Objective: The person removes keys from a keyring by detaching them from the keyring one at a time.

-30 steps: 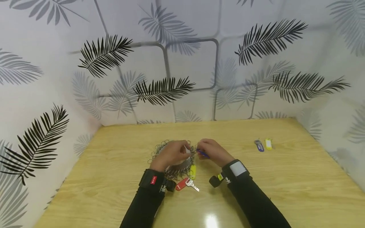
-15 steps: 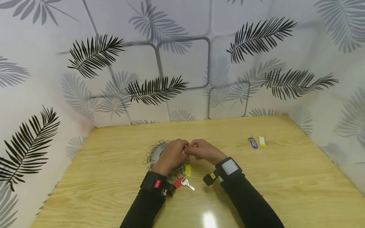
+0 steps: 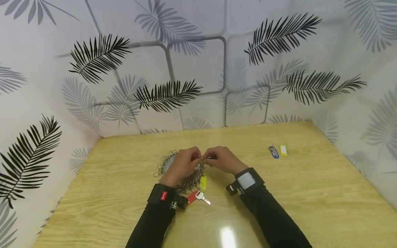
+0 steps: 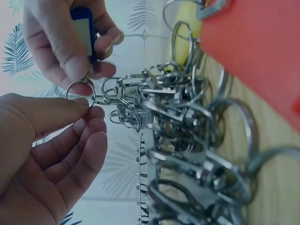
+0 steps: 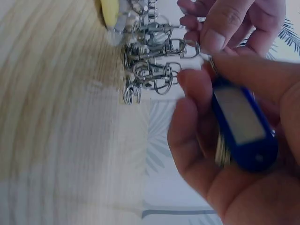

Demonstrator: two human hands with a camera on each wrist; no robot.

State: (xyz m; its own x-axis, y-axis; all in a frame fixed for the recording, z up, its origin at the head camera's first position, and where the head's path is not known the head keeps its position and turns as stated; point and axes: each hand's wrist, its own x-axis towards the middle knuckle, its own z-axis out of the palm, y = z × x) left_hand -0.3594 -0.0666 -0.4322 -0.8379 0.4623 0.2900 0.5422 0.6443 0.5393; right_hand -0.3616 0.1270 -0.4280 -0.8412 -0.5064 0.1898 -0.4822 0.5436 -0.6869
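At a round metal stand (image 3: 170, 164) hung with several small rings and clips, both hands meet on its right side. My left hand (image 3: 183, 165) pinches a split ring (image 4: 68, 92) between thumb and forefinger; the ring is linked to a clip on the stand. My right hand (image 3: 224, 160) holds a blue key tag (image 5: 243, 124) with a pale label, its thumb and forefinger at the tag's small ring. Part of a key (image 5: 222, 149) shows behind the tag. In the left wrist view the tag's ring end touches or nearly touches the split ring; whether they are joined I cannot tell.
A yellow tag (image 3: 203, 183) hangs at the stand's near right edge. Just in front lie a red tag (image 3: 192, 197) and a silver key (image 3: 202, 197) on the wooden table (image 3: 118, 206). Farther right lie a blue tag with key (image 3: 274, 152) and a yellow tag (image 3: 283, 150).
My right hand has moved left with the blue key tag until it meets my left hand at the stand's edge. The head view has shifted slightly.
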